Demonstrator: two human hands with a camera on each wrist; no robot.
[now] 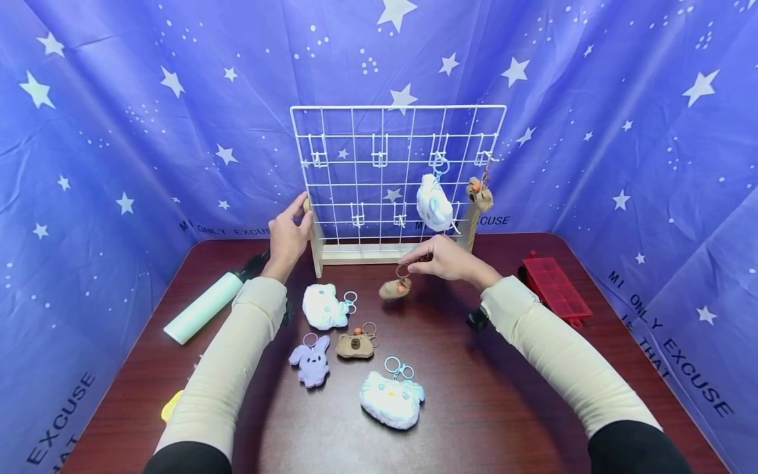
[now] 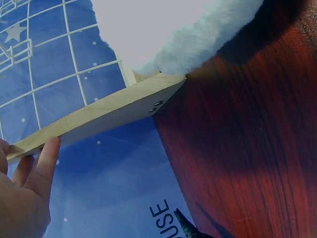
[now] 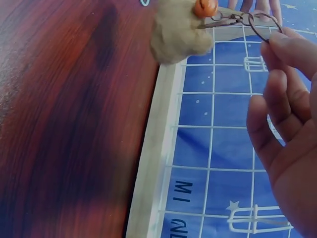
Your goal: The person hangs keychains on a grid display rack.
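Note:
My right hand (image 1: 445, 258) pinches the metal ring of a brown plush capybara keychain (image 1: 393, 289). Below the fingers the plush hangs with an orange ball on its head; in the right wrist view the ring (image 3: 265, 27) is between thumb and index finger. At the left end of a white wire grid rack (image 1: 367, 238), my left hand (image 1: 287, 238) grips the upright wooden post (image 2: 106, 106) between thumb and fingers. A white plush keychain (image 1: 434, 203) and another brown plush keychain (image 1: 480, 194) hang from hooks on the rack's right side.
On the table lie two white plush keychains, one near the rack (image 1: 324, 307) and one in front (image 1: 391, 399), a brown capybara (image 1: 355, 345) and a purple rabbit (image 1: 310, 362). A pale green cylinder (image 1: 203, 308) is left, a red compartment box (image 1: 556, 288) right.

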